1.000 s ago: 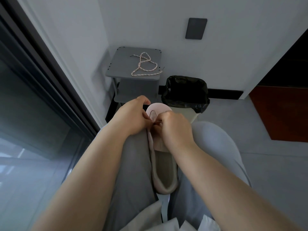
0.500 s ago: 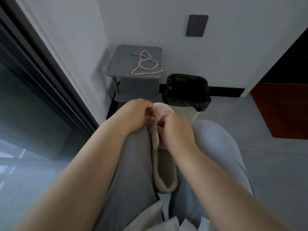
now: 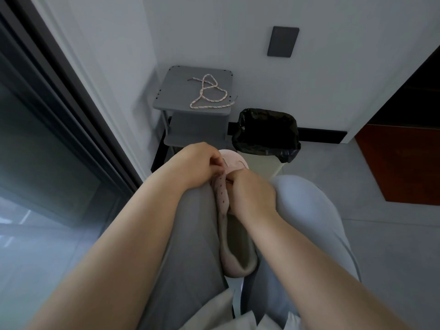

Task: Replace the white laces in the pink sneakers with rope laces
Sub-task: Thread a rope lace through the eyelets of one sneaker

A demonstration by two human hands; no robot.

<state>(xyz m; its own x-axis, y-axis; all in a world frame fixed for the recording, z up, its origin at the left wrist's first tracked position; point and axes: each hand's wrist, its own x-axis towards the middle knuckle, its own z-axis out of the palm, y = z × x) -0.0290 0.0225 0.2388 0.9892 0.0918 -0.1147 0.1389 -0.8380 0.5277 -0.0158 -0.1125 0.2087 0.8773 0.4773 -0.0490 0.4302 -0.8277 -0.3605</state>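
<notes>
We see one pink sneaker [image 3: 225, 203] lying lengthwise, its rounded toe just left of the black-lined bin [image 3: 266, 132] and its heel nearest us. The opening faces up and shows a greyish lining, and a row of dark eyelets runs along the left flap. Our hands grip the sneaker at that eyelet part, left hand [image 3: 197, 165] on the flap, right hand [image 3: 250, 191] beside it. The rope lace [image 3: 209, 94], pale pink with speckles and dark tips, lies in loose loops on the grey surface [image 3: 173, 91] left of the bin and further back.
</notes>
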